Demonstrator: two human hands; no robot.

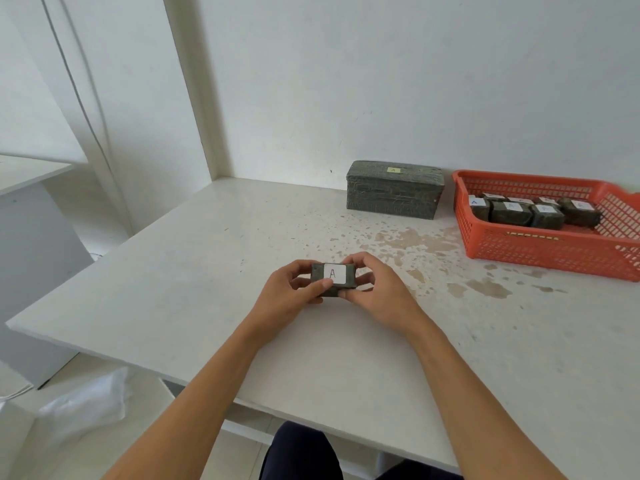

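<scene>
Grip matters here: my left hand (290,293) and right hand (378,293) each pinch one end of the small wrapped block (333,279), label A up, dead ahead at twelve o'clock. I should keep it level and carry it toward the matching box (394,190) at one o'clock.

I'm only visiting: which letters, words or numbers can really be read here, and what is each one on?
"A": black, on the white label of the small dark block held by the left hand and right hand.
"A": faint, on the yellow label atop the large dark box.
"A": blue, on the leftmost block in the orange basket.
The labels on the other blocks are too blurred to read.
</scene>
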